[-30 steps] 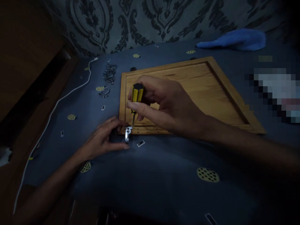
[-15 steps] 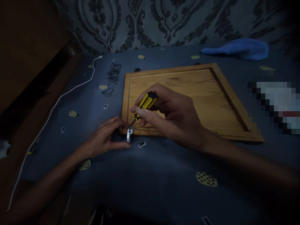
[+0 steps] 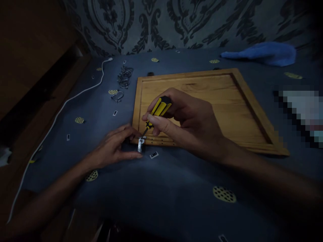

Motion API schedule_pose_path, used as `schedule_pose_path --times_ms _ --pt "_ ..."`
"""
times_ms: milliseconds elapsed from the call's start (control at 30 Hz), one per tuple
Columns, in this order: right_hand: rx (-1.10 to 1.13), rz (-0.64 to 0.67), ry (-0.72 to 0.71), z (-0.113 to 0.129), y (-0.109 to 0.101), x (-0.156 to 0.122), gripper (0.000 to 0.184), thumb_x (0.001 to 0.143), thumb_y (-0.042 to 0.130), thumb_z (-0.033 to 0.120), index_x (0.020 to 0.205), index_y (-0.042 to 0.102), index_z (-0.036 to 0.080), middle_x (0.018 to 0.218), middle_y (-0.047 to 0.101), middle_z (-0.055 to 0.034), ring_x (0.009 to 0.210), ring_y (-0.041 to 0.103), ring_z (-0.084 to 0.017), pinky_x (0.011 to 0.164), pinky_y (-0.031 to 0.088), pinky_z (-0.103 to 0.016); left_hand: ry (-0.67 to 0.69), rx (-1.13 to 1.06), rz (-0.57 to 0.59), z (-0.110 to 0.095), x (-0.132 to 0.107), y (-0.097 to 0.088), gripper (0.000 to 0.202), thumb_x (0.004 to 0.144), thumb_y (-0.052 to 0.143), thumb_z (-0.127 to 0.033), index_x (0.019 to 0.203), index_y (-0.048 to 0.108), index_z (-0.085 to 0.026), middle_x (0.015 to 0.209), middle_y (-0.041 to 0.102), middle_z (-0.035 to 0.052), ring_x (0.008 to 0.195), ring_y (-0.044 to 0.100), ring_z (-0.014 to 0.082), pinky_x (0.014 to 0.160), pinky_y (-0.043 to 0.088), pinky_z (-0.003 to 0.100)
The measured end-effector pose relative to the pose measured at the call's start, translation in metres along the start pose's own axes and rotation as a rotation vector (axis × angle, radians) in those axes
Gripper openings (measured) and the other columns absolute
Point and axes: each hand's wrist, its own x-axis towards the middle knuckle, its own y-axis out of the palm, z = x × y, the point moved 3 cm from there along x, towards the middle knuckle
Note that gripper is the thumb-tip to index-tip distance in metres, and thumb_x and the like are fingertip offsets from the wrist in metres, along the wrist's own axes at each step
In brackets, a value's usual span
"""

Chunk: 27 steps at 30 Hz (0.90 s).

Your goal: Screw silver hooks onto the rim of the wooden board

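My right hand point(image 3: 191, 121) grips a yellow and black screwdriver point(image 3: 159, 109), its shaft slanting down to the left. The tip meets a small shiny metal hinge point(image 3: 141, 144) at the near left corner of a framed wooden panel point(image 3: 202, 101). My left hand point(image 3: 118, 146) steadies that hinge, with the thumb at its lower end and the fingers by the panel's edge. A row of small dark holes runs along the panel's near rail. Whether a screw sits under the tip is too small to tell.
Several metal hooks or rings point(image 3: 124, 77) lie beyond the panel's left side, with another ring point(image 3: 117, 96) nearer. A white cable point(image 3: 68, 100) runs down the left. At the back right rests a blue cloth point(image 3: 270, 54). A blurred-out object point(image 3: 302, 111) lies at the right edge.
The view has shifted slightly, so everything sits a little differently in the picture. Both hands keep their hold, and the screwdriver tip stays at the hinge.
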Motion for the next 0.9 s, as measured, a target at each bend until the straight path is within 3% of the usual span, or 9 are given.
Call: schedule_pose_path --times_ms 233,500,733,900 --pt "-0.067 0.067 -0.020 0.004 0.001 0.007 0.017 0.099 0.067 0.026 0.087 0.056 0.022 0.078 0.062 0.0036 0.066 0.060 -0.012 0.058 0.052 -0.027 -0.016 0.032 0.022 0.000 0.000 0.000 0.048 0.092 0.069 -0.065 0.115 0.065 -0.023 0.101 0.066 0.0031 0.092 0.064 0.0216 0.080 0.054 0.034" --pt "-0.213 0.103 -0.196 0.008 0.006 0.012 0.017 0.102 0.067 0.025 0.092 0.055 0.019 0.079 0.063 0.0042 0.067 0.062 -0.009 0.060 0.049 -0.022 0.019 0.051 0.005 -0.001 0.001 -0.001 0.046 0.092 0.071 -0.062 0.113 0.063 -0.021 0.100 0.066 0.0011 0.091 0.064 0.0202 0.081 0.054 0.032" --pt "-0.185 0.088 -0.173 0.007 0.010 0.010 0.020 0.101 0.068 0.025 0.091 0.051 0.021 0.080 0.060 0.0043 0.067 0.061 -0.010 0.061 0.051 -0.023 0.041 0.052 -0.006 -0.001 0.001 0.000 0.043 0.092 0.072 -0.059 0.111 0.062 -0.022 0.098 0.065 -0.0001 0.086 0.063 0.0186 0.078 0.054 0.030" --pt "-0.259 0.064 -0.211 0.008 0.013 0.007 0.021 0.102 0.066 0.029 0.093 0.049 0.021 0.077 0.056 0.0050 0.064 0.057 -0.009 0.059 0.047 -0.024 0.052 0.057 -0.025 0.002 -0.001 0.001 0.046 0.093 0.072 -0.060 0.121 0.063 -0.024 0.100 0.068 0.0008 0.089 0.065 0.0200 0.079 0.055 0.032"
